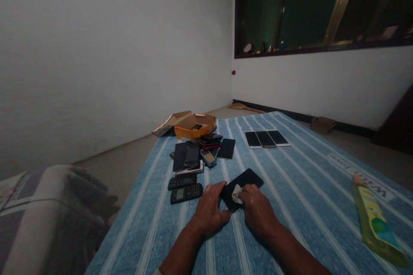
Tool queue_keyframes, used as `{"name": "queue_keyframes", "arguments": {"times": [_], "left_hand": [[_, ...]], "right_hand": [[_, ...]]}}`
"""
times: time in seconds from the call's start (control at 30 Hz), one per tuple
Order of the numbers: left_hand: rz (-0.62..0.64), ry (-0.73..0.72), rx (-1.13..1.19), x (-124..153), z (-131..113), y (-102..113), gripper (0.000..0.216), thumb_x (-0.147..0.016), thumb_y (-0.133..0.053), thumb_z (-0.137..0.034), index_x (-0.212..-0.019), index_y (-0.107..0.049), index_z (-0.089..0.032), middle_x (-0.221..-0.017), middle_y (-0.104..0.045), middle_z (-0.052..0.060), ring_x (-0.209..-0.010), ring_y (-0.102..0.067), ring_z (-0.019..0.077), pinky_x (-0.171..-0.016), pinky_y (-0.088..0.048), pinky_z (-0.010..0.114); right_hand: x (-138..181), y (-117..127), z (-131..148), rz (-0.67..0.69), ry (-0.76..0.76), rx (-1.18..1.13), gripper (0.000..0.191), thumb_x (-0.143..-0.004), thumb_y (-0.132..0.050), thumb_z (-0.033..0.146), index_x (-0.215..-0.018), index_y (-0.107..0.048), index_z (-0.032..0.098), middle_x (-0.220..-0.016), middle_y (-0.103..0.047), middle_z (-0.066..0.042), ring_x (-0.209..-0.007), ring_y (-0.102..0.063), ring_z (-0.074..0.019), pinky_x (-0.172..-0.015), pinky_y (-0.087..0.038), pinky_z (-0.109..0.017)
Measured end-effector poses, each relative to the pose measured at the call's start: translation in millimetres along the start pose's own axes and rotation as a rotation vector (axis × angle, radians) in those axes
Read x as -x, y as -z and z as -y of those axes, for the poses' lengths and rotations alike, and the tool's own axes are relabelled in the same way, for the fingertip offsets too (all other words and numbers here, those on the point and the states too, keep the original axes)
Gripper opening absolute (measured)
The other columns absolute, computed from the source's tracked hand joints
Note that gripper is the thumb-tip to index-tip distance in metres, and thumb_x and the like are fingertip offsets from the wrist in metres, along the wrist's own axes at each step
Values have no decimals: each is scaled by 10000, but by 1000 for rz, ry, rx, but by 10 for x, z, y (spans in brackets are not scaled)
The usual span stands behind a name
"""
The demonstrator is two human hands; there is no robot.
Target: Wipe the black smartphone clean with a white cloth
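A black smartphone (250, 178) lies at a slant on the blue striped cloth in front of me. My left hand (211, 206) grips its near left end, with thumb and fingers at the edges. My right hand (256, 206) pinches a crumpled white tissue (237, 193) and presses it on the phone's dark face. To the left of my left hand are two black keypad phones (186, 193), one behind the other. Beyond them is a heap of phones (191, 155), some stacked, with a blue keypad phone (207, 157) among them.
An open orange box (187, 133) with a small dark item inside stands at the far left. Three smartphones (266, 139) lie side by side at the far right. A yellow-green bottle (376, 223) lies near the right edge. Grey-purple fabric (41, 223) covers something at left.
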State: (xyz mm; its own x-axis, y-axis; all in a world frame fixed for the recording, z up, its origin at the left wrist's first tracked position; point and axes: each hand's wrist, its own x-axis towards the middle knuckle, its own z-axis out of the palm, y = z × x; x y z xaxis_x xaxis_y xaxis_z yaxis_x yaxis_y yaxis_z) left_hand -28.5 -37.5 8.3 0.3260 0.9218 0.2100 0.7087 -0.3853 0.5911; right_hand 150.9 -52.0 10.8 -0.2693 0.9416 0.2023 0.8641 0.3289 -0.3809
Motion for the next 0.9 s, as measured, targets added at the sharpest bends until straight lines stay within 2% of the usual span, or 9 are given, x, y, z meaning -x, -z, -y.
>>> {"name": "queue_keyframes", "arguments": {"times": [0.2, 0.37, 0.5, 0.7, 0.9], "left_hand": [[-27, -24, -11, -3, 28, -18, 711, -615, -622, -159, -1317, -512, -169, -1171, -633, 106, -1069, -571, 298, -986, -467, 458], [-47, -40, -14, 2, 85, -29, 699, -627, -636, -183, -1315, -516, -185, -1169, -636, 99, -1076, -581, 297, -990, -469, 468], [-36, -51, -8, 4, 99, -26, 688, -633, -636, -185, -1308, -514, -149, -1136, -631, 111, -1055, -581, 287, -975, -477, 456], [-30, -68, 24, -2, 98, -2, 653, -668, -620, -199, -1311, -509, -180, -1144, -626, 97, -1060, -572, 282, -974, -473, 463], [-27, -73, 45, -10, 104, 5, 627, -672, -615, -186, -1291, -527, -155, -1121, -630, 108, -1033, -578, 278, -956, -486, 448]], "right_hand": [[78, -78, 192, 41, 91, -45, 317, -852, -444, -15, -913, -692, 172, -985, -641, -63, -953, -517, -203, -772, -395, -283], [84, -106, 232, 42, 93, -59, 277, -867, -467, 9, -900, -690, 170, -968, -635, -61, -952, -520, -201, -765, -402, -288], [88, -95, 252, 43, 92, -78, 255, -882, -476, 33, -895, -691, 169, -963, -637, -60, -947, -526, -203, -763, -409, -293], [108, -79, 297, 48, 98, -89, 283, -861, -467, -4, -897, -691, 166, -974, -639, -65, -951, -524, -200, -796, -411, -291], [94, -136, 324, 29, 97, -92, 294, -854, -464, -1, -906, -691, 178, -983, -643, -66, -952, -531, -207, -795, -418, -291]]}}
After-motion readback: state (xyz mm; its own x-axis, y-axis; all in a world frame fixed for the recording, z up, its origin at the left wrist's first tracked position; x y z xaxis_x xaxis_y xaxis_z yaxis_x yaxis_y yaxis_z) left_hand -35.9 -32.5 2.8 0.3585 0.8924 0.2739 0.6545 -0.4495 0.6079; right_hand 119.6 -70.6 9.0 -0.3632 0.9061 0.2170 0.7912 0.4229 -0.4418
